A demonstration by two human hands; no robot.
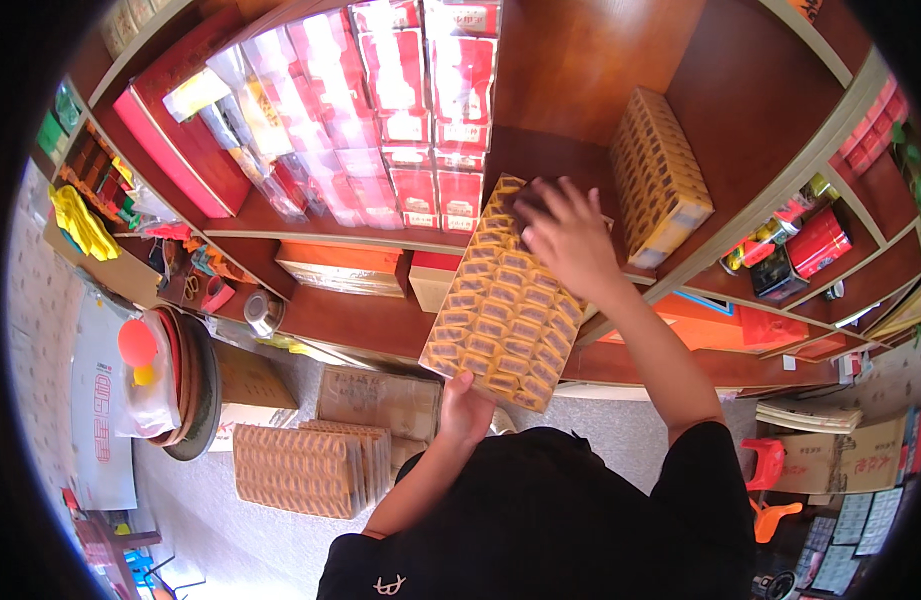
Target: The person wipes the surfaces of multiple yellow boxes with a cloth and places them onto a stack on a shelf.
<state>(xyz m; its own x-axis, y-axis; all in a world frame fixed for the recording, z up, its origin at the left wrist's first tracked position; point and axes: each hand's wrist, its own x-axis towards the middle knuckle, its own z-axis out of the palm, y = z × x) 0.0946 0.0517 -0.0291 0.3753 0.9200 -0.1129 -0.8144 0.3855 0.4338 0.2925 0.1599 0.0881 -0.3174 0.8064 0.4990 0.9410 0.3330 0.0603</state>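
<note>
A long flat pack of small yellow-and-brown wrapped pieces (498, 315) is held tilted before the wooden shelf unit, its far end over a shelf. My left hand (466, 409) grips its near end, the thumb on top and the other fingers hidden beneath. My right hand (573, 240) is over the far right part of the pack, fingers spread beside a dark, blurred object (531, 206); whether the hand holds it or rests on the pack I cannot tell. A similar pack (659, 180) stands upright on the shelf at the right.
Red clear-wrapped boxes (408, 127) fill the shelf's left part. More yellow-and-brown packs (295, 469) stand on the floor at the left, beside cardboard boxes (378, 397) and round trays (201, 382). A metal pot (263, 311) sits on the lower shelf. A red stool (764, 463) is at the right.
</note>
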